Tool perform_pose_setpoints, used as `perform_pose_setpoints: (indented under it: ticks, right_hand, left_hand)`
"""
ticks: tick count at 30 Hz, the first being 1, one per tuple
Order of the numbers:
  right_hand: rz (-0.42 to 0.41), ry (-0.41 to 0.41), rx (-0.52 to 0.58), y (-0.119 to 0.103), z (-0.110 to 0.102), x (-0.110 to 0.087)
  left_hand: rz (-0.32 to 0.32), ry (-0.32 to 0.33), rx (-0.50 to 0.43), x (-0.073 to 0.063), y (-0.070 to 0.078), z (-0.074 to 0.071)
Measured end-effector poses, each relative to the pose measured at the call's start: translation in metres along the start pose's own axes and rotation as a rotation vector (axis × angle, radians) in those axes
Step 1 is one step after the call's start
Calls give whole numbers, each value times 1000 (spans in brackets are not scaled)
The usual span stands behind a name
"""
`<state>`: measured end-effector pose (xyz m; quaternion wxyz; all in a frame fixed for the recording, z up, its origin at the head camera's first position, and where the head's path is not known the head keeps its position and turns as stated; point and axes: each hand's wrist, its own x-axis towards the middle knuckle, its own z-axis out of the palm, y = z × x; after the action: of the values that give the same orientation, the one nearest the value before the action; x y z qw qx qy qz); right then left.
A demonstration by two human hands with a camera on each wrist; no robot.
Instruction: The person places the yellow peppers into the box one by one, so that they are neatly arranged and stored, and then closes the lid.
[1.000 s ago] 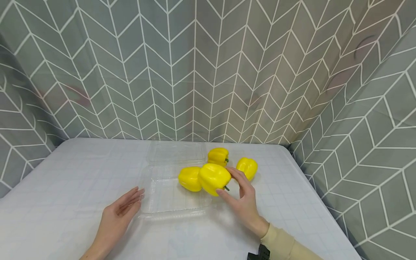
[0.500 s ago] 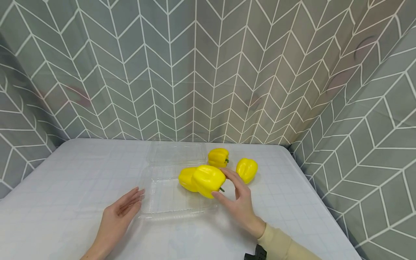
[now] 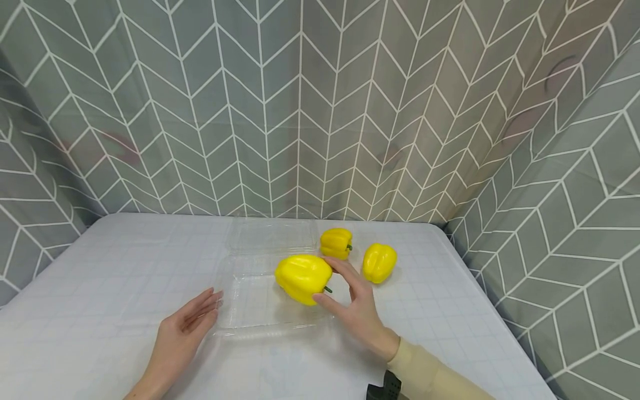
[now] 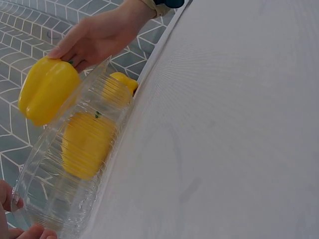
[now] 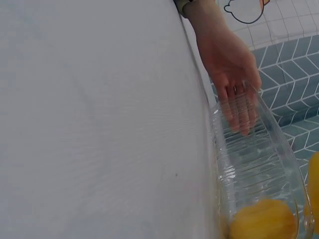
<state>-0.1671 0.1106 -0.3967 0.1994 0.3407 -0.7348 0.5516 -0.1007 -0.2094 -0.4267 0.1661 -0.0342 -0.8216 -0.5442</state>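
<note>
A yellow bell pepper [image 3: 302,279] with a green stem is gripped by my right hand [image 3: 357,311], thumb on one side and fingers on the other. It is above a clear plastic container [image 3: 250,319], raised past the rim in the left wrist view. Another yellow pepper [image 4: 88,147] lies inside the container; in the head view the held one hides it. My left hand [image 3: 182,336] is at the container's left end, fingers extended and apparently touching its wall. Through the clear plastic, the right wrist view shows those fingers [image 5: 239,112] straight.
The container's hinged lid [image 3: 272,234] lies folded back toward the curtain. Two more yellow peppers stand to the right, one [image 3: 336,243] by the lid and one [image 3: 379,263] farther right. A white cloth covers the table [image 3: 125,261]; a patterned curtain [image 3: 280,111] hangs behind.
My right hand has carried the pepper left over the container, until it covers the one inside. The left hand stays in place.
</note>
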Motion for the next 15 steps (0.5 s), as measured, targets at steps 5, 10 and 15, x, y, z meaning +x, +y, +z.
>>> perform_pose_setpoints:
  ticks: [5,10,15]
  right_hand:
    - [16,-28,-10,-2,7,6]
    - [51,-50,-17,-5,14,10]
    - [88,-73,-10,-9,20,16]
  left_hand:
    - [8,5,-5,-1,0,0]
    - [16,6,-14,-1,1,0]
    - [9,3,-19,-1,1,1]
